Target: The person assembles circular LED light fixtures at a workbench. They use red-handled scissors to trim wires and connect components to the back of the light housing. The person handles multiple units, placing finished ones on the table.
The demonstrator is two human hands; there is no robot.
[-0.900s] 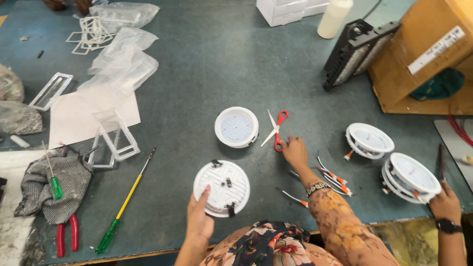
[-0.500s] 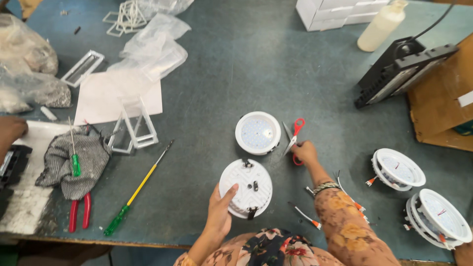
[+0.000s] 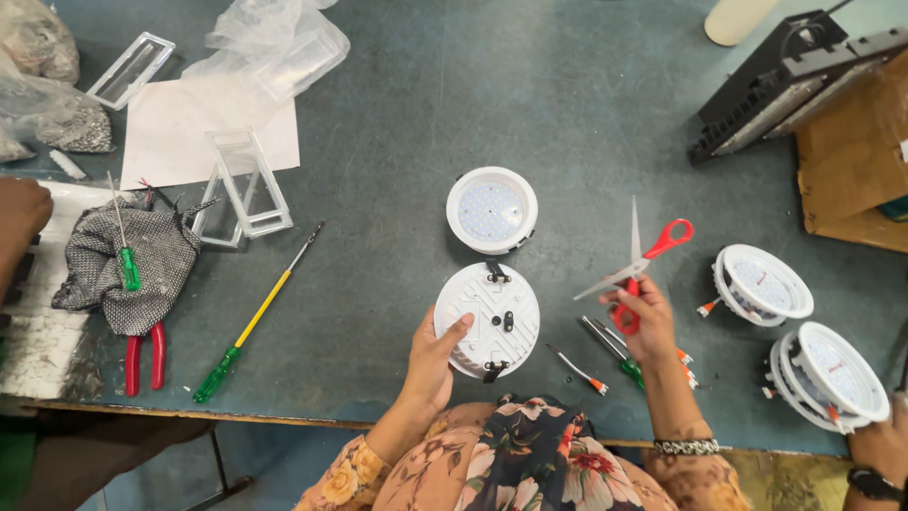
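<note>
My left hand (image 3: 433, 364) grips the left rim of a round white lamp housing (image 3: 488, 320) that lies back side up, with black clips at its top and bottom. My right hand (image 3: 639, 320) holds red-handled scissors (image 3: 636, 261) lifted off the table, blades open and pointing up and left. Just beyond the housing sits a second round white lamp (image 3: 492, 210), face up with its light dots showing. Short wires with red tips (image 3: 579, 368) and a green-handled tool (image 3: 615, 351) lie between my hands.
Two more white lamps (image 3: 762, 283) (image 3: 829, 375) sit at the right, near another person's hand (image 3: 880, 445). A yellow-and-green screwdriver (image 3: 253, 317), red pliers (image 3: 142, 357), a grey cloth (image 3: 132, 260), clear plastic frames (image 3: 248, 183) and paper (image 3: 189, 132) lie left. A black fixture (image 3: 785, 80) stands far right.
My right hand has picked the scissors up off the table and opened them. My left hand has closed on the housing's rim. The view has moved closer and shifted left.
</note>
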